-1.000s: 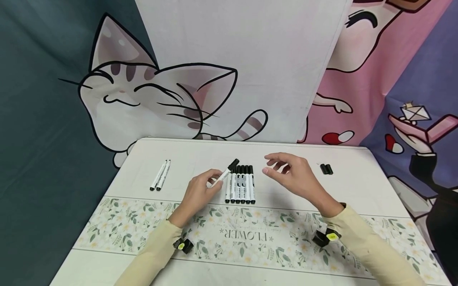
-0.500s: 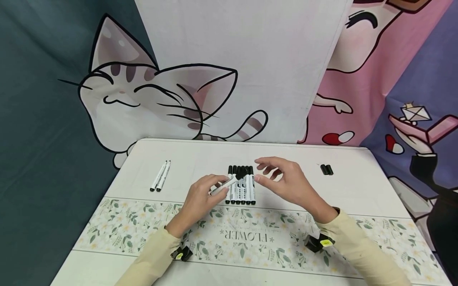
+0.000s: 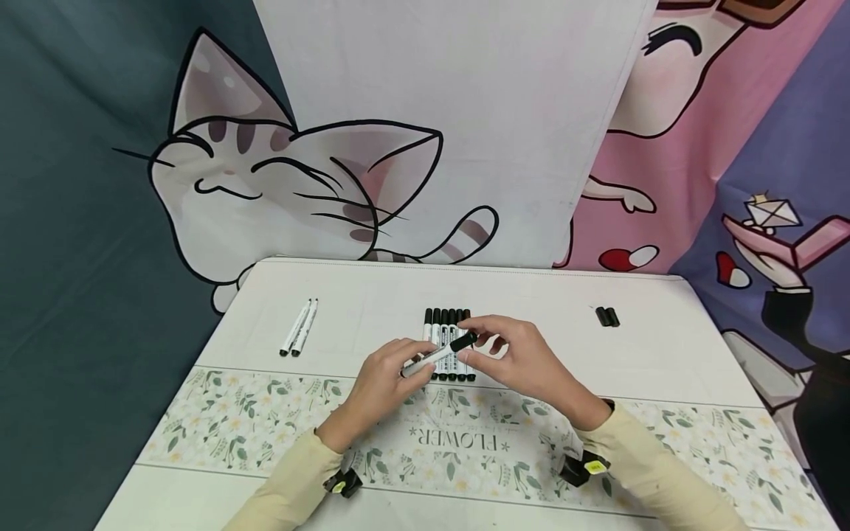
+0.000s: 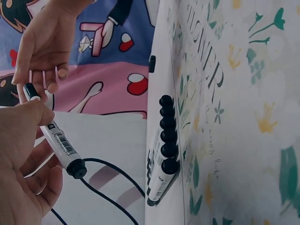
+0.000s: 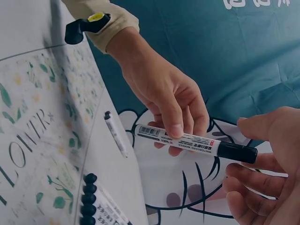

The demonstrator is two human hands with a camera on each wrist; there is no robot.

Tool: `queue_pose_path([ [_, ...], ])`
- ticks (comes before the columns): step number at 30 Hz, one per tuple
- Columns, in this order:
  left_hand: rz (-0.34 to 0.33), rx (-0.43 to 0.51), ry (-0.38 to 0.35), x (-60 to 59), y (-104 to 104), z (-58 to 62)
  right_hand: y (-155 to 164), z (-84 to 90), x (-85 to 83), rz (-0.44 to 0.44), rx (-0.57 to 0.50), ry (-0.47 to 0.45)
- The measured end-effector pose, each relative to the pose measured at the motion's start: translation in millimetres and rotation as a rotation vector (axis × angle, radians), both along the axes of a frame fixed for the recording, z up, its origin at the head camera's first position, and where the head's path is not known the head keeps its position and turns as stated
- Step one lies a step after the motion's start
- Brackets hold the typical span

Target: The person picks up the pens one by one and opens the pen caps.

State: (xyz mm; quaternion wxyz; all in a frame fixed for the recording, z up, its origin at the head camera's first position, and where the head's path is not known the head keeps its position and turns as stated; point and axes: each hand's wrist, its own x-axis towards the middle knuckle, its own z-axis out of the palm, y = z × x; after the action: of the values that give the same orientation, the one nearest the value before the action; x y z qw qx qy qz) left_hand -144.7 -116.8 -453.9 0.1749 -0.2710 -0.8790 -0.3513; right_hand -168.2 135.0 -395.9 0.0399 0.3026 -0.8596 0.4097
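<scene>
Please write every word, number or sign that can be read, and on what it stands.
"FLOWER", between stars: tablecloth, upside down in the head view.
"WHITEBOARD MARKER": marker in the left hand, with a barcode and unreadable print.
Too small or blurred: script by FLOWER, row of markers, yellow wrist labels.
Cut off: white characters on the teal cloth.

Midway across the white cloth-covered bench [image 3: 372,291] lay a row of black-capped white markers [image 3: 444,317], two slim uncapped white markers [image 3: 305,327] off left, two black caps [image 3: 612,317] off right. Above the row, in the left hand [image 3: 384,372], was another capped marker [image 3: 443,352].
</scene>
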Motion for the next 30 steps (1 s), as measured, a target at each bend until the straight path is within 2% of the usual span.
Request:
queue_pose_path([
  [9, -0.019, -0.039, -0.021, 0.1, 1.6, -2.5, 1.0, -5.8, 1.4, 0.01, 0.014, 0.038],
  [15, -0.035, -0.047, 0.052, 0.8, 5.9, -0.5, -0.1, -5.6, 2.2, -0.022, 0.015, 0.081],
  [21, -0.009, -0.037, 0.108, 1.2, 10.0, 1.4, -1.7, -4.1, 5.1, -0.047, -0.001, 0.092],
  [30, 0.0, -0.003, 0.073, 2.9, 9.1, -2.1, 0.2, -4.7, 9.8, -0.046, 0.017, 0.07],
])
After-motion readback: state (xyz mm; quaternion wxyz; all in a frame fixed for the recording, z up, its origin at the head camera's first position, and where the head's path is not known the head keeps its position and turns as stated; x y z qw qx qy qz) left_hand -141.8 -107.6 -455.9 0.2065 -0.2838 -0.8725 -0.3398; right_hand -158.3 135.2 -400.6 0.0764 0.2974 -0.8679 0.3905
